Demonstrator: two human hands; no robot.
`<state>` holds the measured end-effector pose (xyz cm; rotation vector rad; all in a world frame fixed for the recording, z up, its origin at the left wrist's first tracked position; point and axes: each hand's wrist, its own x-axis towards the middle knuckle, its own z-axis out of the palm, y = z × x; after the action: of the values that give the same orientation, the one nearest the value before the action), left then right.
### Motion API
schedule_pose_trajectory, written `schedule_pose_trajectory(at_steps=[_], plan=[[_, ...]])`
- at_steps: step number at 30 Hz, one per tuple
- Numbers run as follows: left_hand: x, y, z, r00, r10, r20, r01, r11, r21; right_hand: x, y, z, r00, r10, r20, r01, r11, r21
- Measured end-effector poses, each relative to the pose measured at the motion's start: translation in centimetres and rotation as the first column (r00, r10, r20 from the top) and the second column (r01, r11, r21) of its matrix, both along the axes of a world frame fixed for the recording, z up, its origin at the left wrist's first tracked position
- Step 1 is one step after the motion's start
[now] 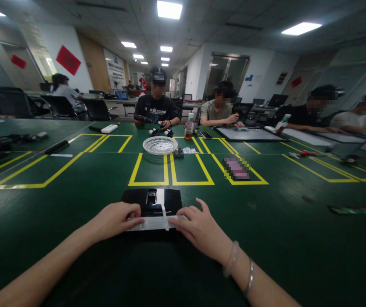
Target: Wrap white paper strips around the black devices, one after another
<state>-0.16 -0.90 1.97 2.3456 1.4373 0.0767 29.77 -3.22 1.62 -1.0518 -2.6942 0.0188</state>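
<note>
A glossy black flat case (pixel 135 196) lies on the green table in front of me, with a small metallic fitting (pixel 151 196) on its top. A white strip (pixel 153 223) runs along its near edge, and a white band (pixel 161 199) crosses it from back to front. My left hand (pixel 115 218) grips the near left corner, fingers curled and thumb on the strip. At the near right corner, my right hand (pixel 198 226) holds the case with its thumb on the strip and one finger raised. The undersides of both grips are hidden.
Beyond the case are a white round basket (pixel 160 146), small black parts (pixel 178 153), a bottle (pixel 189 128) and a blurred pink object (pixel 236 168). Black cables (pixel 4 147) lie left. Yellow tape (pixel 147 183) marks the table. Several people sit across and to the right.
</note>
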Motion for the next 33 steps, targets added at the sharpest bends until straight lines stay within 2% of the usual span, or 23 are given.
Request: schedule_pose_trajectory(at_steps=[3,8,16,22,25,29,33], plan=[[0.1,0.3,-0.4,0.997,0.052,-0.059,-0.051,0.999,0.014,-0.1,0.0,-0.7,1.0,-0.017,0.026,0.016,1.0,0.023],[0.7,0.3,-0.9,0.993,0.06,-0.099,-0.049,0.993,0.104,-0.2,0.0,-1.7,0.996,-0.029,0.087,0.026,0.999,0.039],[0.9,0.3,-0.9,0.982,0.078,-0.169,-0.051,0.986,0.159,-0.8,-0.8,-0.9,0.997,-0.053,0.052,0.051,0.998,0.024],[0.9,0.4,-1.4,0.987,0.052,-0.151,-0.01,0.963,0.27,-1.2,-1.2,-0.2,0.998,-0.042,0.055,0.042,0.999,-0.002],[0.5,0.4,-2.2,0.995,-0.014,-0.1,0.046,0.948,0.315,-1.0,-1.2,-0.2,0.998,-0.024,0.064,0.026,0.999,-0.028],[0.0,0.4,-3.3,0.99,-0.127,-0.069,0.142,0.94,0.309,-0.6,-1.1,-0.7,0.998,-0.019,0.055,0.023,0.998,-0.059],[-0.1,0.1,-3.2,0.992,-0.103,-0.073,0.118,0.961,0.25,-0.1,-0.9,-1.1,0.998,-0.02,0.052,0.025,0.993,-0.113]])
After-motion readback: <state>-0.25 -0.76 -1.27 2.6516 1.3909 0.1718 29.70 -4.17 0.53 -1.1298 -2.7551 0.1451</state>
